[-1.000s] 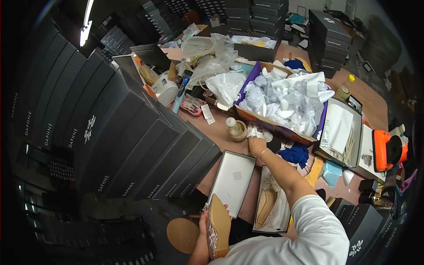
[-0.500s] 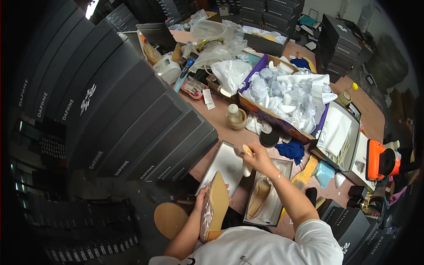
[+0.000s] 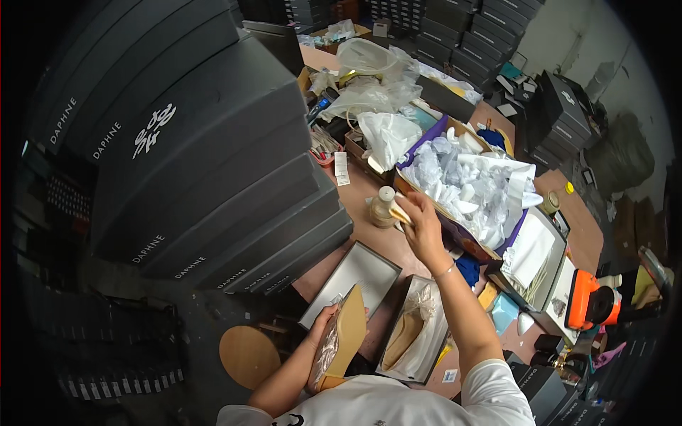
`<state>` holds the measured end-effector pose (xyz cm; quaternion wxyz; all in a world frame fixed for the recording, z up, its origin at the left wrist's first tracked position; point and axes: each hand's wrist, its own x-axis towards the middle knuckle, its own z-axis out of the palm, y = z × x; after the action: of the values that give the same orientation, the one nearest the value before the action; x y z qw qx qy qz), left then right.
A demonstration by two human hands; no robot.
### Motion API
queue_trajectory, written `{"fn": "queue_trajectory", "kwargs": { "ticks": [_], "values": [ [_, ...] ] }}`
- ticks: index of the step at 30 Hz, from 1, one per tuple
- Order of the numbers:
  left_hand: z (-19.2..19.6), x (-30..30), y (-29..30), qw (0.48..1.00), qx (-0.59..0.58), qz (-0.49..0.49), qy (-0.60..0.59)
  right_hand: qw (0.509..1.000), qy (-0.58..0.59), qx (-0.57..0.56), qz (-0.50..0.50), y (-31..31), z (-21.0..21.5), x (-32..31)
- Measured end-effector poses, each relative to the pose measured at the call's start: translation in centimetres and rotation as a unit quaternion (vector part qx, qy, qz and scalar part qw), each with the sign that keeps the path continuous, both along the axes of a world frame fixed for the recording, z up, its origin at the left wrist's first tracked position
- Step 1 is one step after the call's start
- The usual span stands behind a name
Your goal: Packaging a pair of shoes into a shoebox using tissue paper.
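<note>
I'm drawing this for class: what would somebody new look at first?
Probably the big stack of dark boxes, filling much of the left side. Next, maybe the purple-edged box stuffed with white and clear wrapping, right of centre, and the bright orange object at the right. Low in the middle, the left hand holds a shoe, tan sole showing; higher, the right hand holds a small pale thing by a bottle.

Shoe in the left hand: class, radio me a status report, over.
Left hand gripping shoe, sole facing camera. Right hand beside bottle, pinching small pale item. Open shoebox right of shoe.
</note>
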<state>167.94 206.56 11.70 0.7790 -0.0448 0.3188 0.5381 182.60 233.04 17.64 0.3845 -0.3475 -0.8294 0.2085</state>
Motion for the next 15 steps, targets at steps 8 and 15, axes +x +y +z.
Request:
{"fn": "queue_trajectory", "kwargs": {
  "ticks": [8, 15],
  "values": [
    [-6.0, -0.2, -0.8, 0.993, 0.08, 0.072, -0.049, 0.991, -0.09, -0.041, 0.086, 5.5, -6.3, -4.9],
    [-3.9, 1.0, -4.5, 0.982, 0.12, 0.149, -0.003, 0.981, -0.093, 0.126, 0.111, 6.8, -11.9, -3.7]
  ]
}}
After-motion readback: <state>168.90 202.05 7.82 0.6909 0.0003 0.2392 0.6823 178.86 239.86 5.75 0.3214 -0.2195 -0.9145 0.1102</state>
